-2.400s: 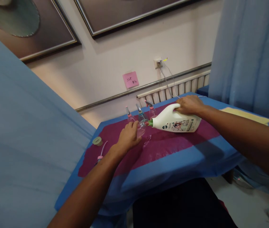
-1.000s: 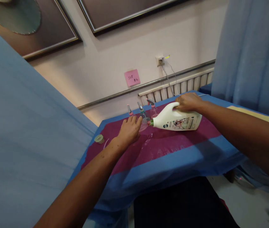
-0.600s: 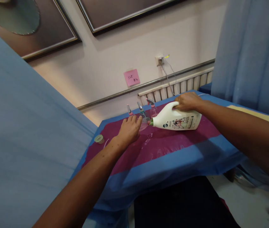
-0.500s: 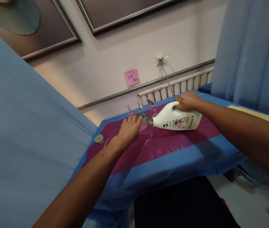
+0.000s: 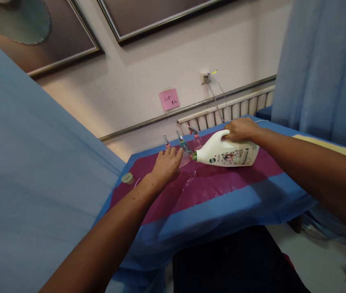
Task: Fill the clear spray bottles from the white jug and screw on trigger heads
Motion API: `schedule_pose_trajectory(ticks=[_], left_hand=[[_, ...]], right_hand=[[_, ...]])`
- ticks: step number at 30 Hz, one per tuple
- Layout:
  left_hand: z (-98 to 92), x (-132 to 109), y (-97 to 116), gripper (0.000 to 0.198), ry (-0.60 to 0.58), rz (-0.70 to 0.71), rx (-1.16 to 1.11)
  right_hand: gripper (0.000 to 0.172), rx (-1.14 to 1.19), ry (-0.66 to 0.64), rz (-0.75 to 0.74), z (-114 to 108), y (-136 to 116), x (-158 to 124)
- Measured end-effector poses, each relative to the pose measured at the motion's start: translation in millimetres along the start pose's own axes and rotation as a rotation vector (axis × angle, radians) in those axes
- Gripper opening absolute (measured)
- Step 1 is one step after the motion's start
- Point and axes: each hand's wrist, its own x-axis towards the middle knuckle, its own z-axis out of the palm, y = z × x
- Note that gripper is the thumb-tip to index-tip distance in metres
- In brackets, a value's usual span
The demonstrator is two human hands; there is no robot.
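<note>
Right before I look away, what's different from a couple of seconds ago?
The left hand has turned at the clear bottle, reaching slightly farther forward; its forearm now hides most of the tubed pump. The right hand still holds the white jug tipped toward that bottle.

Pink note [image 5: 169,99]: is hanging beyond the left grip [image 5: 167,165].
Radiator [image 5: 236,101]: is standing behind the right grip [image 5: 241,129].
Yellow sheet [image 5: 340,149]: is lying right of that grip.

handwritten "32" on the pink note [image 5: 169,99], label [image 5: 233,158] on the white jug [image 5: 226,149] illegible
</note>
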Motion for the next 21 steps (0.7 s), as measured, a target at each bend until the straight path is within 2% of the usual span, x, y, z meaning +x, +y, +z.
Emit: schedule_pose_trajectory(ticks=[21], left_hand=[[-6.2, 2.5, -0.7, 0.078, -0.003, 0.024, 0.028]], right_hand=[[0.055, -0.047, -0.001, -0.018, 1.0, 3.3, 5.0]])
